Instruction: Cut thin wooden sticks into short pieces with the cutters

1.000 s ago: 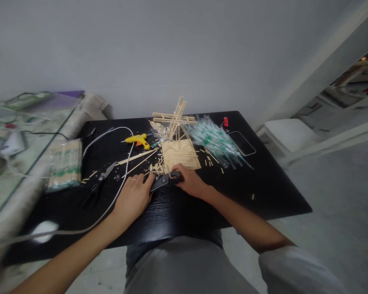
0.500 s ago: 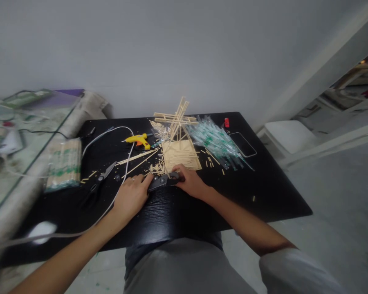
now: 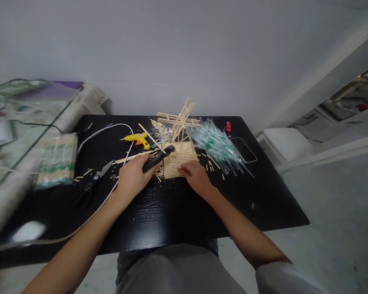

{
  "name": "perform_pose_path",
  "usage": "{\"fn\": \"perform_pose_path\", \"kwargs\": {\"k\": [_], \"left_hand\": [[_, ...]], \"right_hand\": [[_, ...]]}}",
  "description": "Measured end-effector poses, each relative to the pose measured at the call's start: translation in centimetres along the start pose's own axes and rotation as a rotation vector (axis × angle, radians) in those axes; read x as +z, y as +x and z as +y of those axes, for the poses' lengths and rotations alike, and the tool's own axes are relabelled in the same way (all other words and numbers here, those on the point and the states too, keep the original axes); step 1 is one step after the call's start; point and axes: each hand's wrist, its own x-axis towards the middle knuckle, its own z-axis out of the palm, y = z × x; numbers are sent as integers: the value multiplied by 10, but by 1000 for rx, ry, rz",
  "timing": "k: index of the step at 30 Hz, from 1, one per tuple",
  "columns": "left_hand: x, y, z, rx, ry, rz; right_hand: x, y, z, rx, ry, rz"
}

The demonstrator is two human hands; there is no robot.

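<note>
My left hand [image 3: 133, 175] is closed around a black plier-like cutter [image 3: 159, 158], its head pointing up and to the right. A thin wooden stick [image 3: 150, 136] slants down to the cutter's head; whether the jaws grip it I cannot tell. My right hand [image 3: 196, 177] is at the near right part of a flat panel of wooden sticks [image 3: 171, 169], fingertips pinched together low over it. What they hold, if anything, is hidden. Behind the panel rises a windmill-like stick model [image 3: 180, 119] with crossed lattice blades.
A yellow glue gun [image 3: 138, 139], scissors [image 3: 96, 177] and a white cable [image 3: 112, 190] lie to the left, beside a pack of sticks [image 3: 58, 159]. Green-and-clear wrappers [image 3: 213, 141] lie right, near a phone-like object [image 3: 243, 149] and a red item [image 3: 228, 126]. Cut bits are scattered about.
The cutter, earlier between both hands at the table's near side, has swung up and forward in my left hand. My right hand has let go of it and moved right, onto the panel.
</note>
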Motion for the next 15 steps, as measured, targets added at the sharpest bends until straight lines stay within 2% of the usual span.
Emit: {"fn": "perform_pose_path", "kwargs": {"k": [6,15], "left_hand": [[6,-7,-8,-5,-150,-133],[8,-7,-17,22,-208,-146]], "right_hand": [[3,-1,-3,-52,-52,-80],[3,0,-6,-19,-65,-145]]}}
